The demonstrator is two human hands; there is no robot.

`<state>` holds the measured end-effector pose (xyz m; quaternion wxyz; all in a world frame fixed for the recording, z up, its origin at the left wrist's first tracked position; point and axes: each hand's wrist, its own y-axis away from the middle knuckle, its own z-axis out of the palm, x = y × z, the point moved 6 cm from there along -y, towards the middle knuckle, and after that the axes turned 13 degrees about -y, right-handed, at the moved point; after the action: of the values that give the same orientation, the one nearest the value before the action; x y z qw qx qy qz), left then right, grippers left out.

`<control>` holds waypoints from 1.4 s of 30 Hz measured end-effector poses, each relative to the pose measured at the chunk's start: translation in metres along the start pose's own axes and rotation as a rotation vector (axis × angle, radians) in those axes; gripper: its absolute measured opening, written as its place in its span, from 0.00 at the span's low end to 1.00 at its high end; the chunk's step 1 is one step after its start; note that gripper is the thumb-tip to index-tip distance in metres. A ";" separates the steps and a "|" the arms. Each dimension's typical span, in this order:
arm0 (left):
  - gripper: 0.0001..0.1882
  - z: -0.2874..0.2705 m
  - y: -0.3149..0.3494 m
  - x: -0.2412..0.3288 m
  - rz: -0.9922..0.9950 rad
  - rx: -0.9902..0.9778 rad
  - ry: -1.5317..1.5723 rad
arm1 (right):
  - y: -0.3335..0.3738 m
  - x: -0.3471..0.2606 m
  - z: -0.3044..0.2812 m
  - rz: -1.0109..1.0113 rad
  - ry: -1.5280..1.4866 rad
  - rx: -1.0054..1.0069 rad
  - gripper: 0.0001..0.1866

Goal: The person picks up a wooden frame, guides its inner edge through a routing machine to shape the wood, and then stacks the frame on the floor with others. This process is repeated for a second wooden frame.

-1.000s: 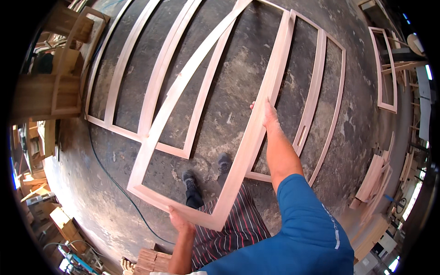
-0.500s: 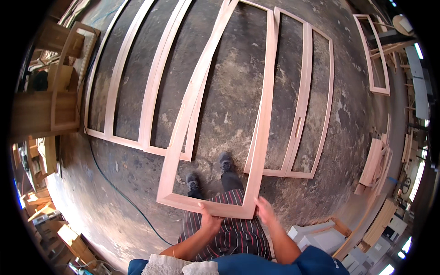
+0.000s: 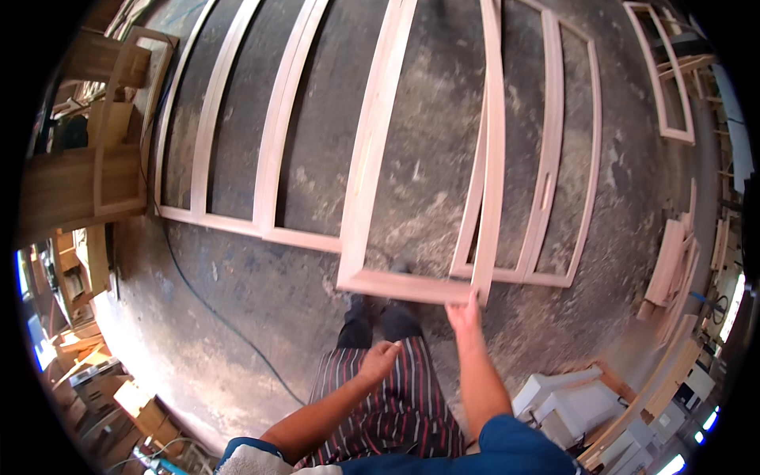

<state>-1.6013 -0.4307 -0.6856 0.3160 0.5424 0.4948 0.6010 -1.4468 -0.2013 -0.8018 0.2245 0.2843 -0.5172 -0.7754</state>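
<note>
A long pale wooden frame (image 3: 412, 287) stretches away from me, its near corner raised in my right hand (image 3: 464, 314). The thumb and fingers grip the right end of its near rail. My left hand (image 3: 379, 360) is off the wood, its fingers curled in with nothing visible in them, over my striped apron (image 3: 388, 404). To the left, more pale frames (image 3: 229, 225) lie side by side on the floor, partly covered by the held one. Another pale frame (image 3: 548, 178), with a slot in one stile, lies at the right, partly under the held frame.
A dark cable (image 3: 212, 305) runs across the concrete floor (image 3: 261, 317) on the left. Brown wooden panels (image 3: 67, 190) stand at the far left. On the right are stacked boards (image 3: 665, 261), a smaller frame (image 3: 677, 131) and a white box-like piece (image 3: 558, 400).
My left hand has let go of the near rail and drawn back. The right hand has moved the frame's near end to the right and farther from me.
</note>
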 end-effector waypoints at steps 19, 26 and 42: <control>0.21 -0.059 0.015 -0.083 0.044 0.421 -0.763 | -0.278 0.081 -0.087 -0.143 0.041 0.211 0.27; 0.20 -0.065 0.013 -0.078 0.054 0.412 -0.762 | -0.293 0.090 -0.094 -0.051 0.348 0.117 0.25; 0.16 -0.077 0.012 -0.093 -0.019 0.467 -0.644 | -0.194 0.421 0.067 -0.570 2.255 -1.315 0.23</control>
<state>-1.6538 -0.5386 -0.6998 0.3285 0.7557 0.4987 0.2688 -1.8128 -0.3564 -1.0496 0.4521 0.7024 0.4942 -0.2411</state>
